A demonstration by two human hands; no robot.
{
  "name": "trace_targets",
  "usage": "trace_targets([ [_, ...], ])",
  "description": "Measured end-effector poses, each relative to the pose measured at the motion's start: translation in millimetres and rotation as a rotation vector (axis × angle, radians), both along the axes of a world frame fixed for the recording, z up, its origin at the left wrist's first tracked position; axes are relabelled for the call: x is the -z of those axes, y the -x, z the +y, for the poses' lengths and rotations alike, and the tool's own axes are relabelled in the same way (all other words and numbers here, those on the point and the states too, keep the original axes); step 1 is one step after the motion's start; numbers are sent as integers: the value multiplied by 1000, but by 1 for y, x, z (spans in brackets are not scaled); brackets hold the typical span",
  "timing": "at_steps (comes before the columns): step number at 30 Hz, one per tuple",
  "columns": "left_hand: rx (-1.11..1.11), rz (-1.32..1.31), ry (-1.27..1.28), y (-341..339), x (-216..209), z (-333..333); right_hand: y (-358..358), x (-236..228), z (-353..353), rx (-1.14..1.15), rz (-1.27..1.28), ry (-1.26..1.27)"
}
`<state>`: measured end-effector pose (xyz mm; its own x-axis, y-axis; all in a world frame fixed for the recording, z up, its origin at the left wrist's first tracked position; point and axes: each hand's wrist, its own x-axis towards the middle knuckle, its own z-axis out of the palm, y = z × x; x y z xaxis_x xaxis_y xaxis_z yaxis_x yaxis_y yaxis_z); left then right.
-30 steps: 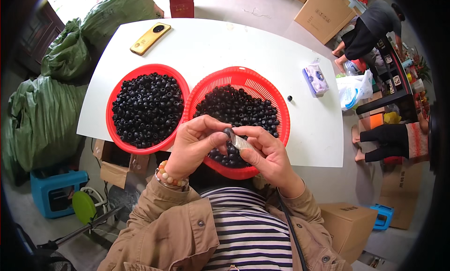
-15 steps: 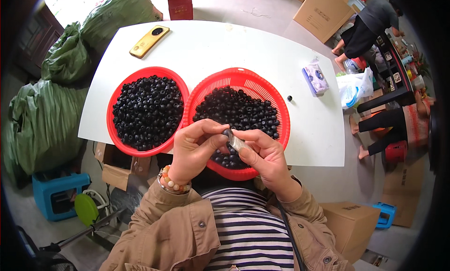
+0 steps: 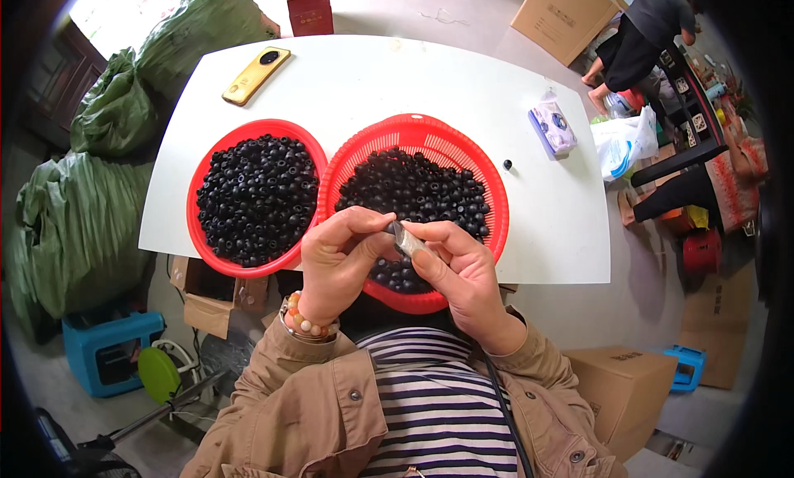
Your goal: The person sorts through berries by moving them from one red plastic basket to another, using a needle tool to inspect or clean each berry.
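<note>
In front of my chest, over the right basket's near side, my two hands come together. Thumb and fingers of my right hand (image 3: 463, 271) close round a short, pale-wrapped tool (image 3: 409, 241) with a dark grey tip. My left hand (image 3: 343, 250) pinches at that tip; whatever its fingertips hold is too small to make out. Below them, a red slotted basket (image 3: 498, 188) holds many small, round black pieces with holes (image 3: 413, 180). Touching it on the left is a red basin (image 3: 198, 160) heaped with similar black pieces (image 3: 260, 197).
On the white table (image 3: 356, 77) lie a gold phone (image 3: 255, 75), a purple-white tissue pack (image 3: 552, 127) and one loose black piece (image 3: 508, 164). Green sacks (image 3: 78, 230), a blue stool (image 3: 112, 354) and cardboard boxes (image 3: 624, 395) surround it. Two people are at the right.
My hands stay joined at the pale tool, with only a slight shift of the fingers. The whole view has moved a little. At the right, the nearer person's legs have changed position.
</note>
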<state>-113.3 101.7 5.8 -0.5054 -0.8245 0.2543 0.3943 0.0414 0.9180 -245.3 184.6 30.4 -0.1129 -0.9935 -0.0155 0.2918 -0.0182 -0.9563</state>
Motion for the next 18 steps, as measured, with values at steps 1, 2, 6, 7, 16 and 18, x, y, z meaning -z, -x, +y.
trace_targets([
  [1, -28, -16, 72, 0, 1, -1, -1, 0, 0, 2, -1, -1],
  [2, -56, -33, 144, 0, 2, -2, -1, 1, -1, 4, -9, 3],
  [6, -65, -26, 112, -1, 3, 0, -1, 1, 0, -4, -10, 20],
  [7, -26, -1, 31, -1, 2, 0, -1, 0, 0, -5, -11, 19],
  [16, 78, 58, -88, -3, -3, 0, 2, -3, 2, -86, -11, 77],
  [18, 53, 42, -68, -3, -2, 1, 2, -4, 1, -76, 13, 73],
])
